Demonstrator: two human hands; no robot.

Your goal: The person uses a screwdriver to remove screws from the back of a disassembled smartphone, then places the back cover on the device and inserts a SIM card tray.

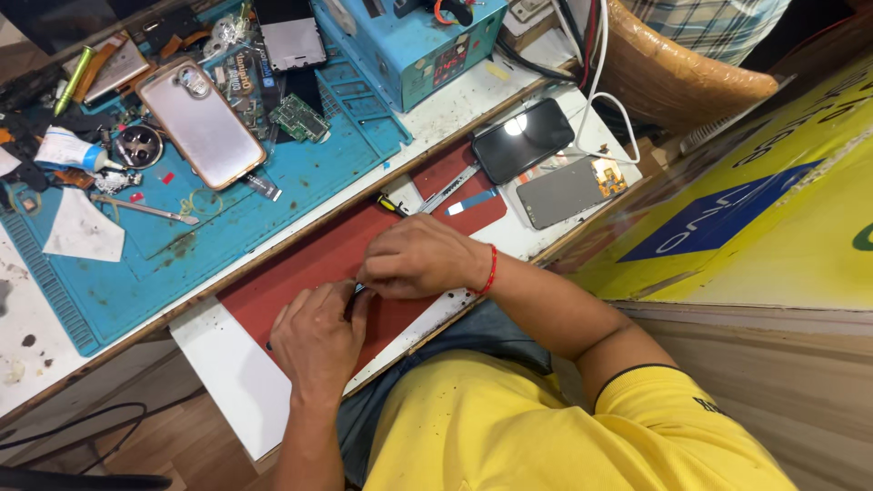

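Both hands meet over a red mat (300, 264) that lies on a white pull-out board (227, 382). My right hand (420, 259), with a red thread at the wrist, is curled and pinches a thin dark tool (356, 289) whose tip pokes out towards the other hand. My left hand (318, 338) rests on the mat with its fingers bent around a small dark object that it mostly hides. Only the object's dark end (269, 345) shows at the hand's left side.
A blue work mat (273, 195) holds a phone in a clear case (202, 123), a circuit board (300, 116), tweezers (145, 211) and a glue tube (68, 150). Behind it stands a blue power box (409, 45). A black phone (523, 138), a grey screen (564, 191) and a screwdriver (391, 205) lie to the right.
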